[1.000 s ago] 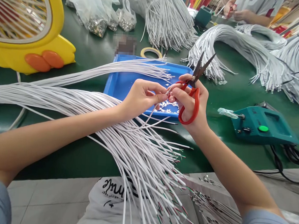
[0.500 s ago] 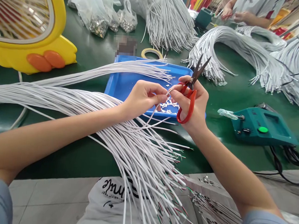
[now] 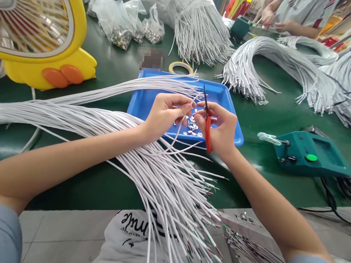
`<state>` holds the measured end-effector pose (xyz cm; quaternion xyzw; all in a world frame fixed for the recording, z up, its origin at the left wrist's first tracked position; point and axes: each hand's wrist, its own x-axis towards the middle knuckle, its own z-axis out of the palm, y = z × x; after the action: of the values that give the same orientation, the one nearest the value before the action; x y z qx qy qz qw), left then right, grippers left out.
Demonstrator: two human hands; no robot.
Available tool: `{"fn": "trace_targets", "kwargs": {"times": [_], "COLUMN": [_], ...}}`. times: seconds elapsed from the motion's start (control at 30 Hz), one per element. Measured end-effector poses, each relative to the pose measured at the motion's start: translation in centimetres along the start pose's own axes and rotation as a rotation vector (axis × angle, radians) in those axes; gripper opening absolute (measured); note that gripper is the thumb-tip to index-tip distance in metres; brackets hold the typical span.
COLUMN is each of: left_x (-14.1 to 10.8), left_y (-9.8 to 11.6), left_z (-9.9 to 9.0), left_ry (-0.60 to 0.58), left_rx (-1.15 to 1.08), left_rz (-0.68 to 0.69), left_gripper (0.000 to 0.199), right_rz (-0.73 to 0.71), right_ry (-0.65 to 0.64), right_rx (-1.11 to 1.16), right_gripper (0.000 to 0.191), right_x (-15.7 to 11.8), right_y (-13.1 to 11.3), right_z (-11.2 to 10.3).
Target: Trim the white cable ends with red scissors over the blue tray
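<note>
My left hand [image 3: 167, 115] pinches a white cable [image 3: 180, 126] near its tip, above the blue tray [image 3: 239, 137]. Close on its right, my right hand [image 3: 219, 128] holds scissors with red handles [image 3: 208, 133], their dark blades pointing up. Small white scraps [image 3: 193, 126] lie in the tray under the hands. A thin bundle of white cables [image 3: 118, 89] reaches over the tray's left side. The larger bundle [image 3: 160, 178] passes under my left forearm and fans out over the table's front edge, some ends showing red and green wires.
A yellow fan [image 3: 75, 66] stands at the left. Bags of metal parts [image 3: 120, 35], a tape roll [image 3: 181, 68] and cable bundles [image 3: 199, 33] lie behind the tray. A green device [image 3: 313, 154] sits at the right. Another person's hands [image 3: 274, 22] show at the back right.
The scissors have turned in my right hand, so their blades now look nearly edge-on and closed. My right hand has moved slightly away from the cable tip. The whole view has shifted a little.
</note>
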<state>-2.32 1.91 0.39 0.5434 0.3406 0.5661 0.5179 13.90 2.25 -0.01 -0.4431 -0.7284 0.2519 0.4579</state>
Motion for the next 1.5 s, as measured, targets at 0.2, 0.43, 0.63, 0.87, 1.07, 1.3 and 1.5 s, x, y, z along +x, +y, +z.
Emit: {"fn": "trace_targets", "kwargs": {"times": [0.2, 0.43, 0.63, 0.87, 1.07, 1.3, 1.5], "left_x": [0.0, 0.0, 0.0, -0.1, 0.2, 0.1, -0.4], "left_y": [0.0, 0.4, 0.2, 0.2, -0.2, 0.0, 0.3], "left_z": [-0.1, 0.3, 0.3, 0.2, -0.2, 0.0, 0.4], "left_ry": [0.015, 0.000, -0.012, -0.031, 0.067, 0.022, -0.095], "left_rx": [-0.007, 0.045, 0.045, 0.075, 0.018, -0.036, 0.026], "left_rz": [-0.009, 0.010, 0.032, 0.044, 0.001, -0.016, -0.003], "left_gripper": [0.008, 0.010, 0.012, 0.013, 0.016, 0.009, 0.008], "right_rz": [-0.056, -0.086, -0.095, -0.070, 0.051, 0.136, -0.042], "right_ry": [-0.039, -0.070, -0.069, -0.120, -0.158, -0.020, 0.038], "right_rx": [-0.205, -0.237, -0.242, -0.184, -0.099, 0.208, 0.342], "right_gripper": [0.029, 0.032, 0.032, 0.029, 0.021, 0.020, 0.025], "right_x": [-0.1, -0.1, -0.3, -0.2, 0.5, 0.8, 0.3], "right_y": [0.4, 0.3, 0.1, -0.1, 0.6, 0.5, 0.2], "right_z": [-0.1, -0.2, -0.2, -0.3, -0.2, -0.2, -0.4]}}
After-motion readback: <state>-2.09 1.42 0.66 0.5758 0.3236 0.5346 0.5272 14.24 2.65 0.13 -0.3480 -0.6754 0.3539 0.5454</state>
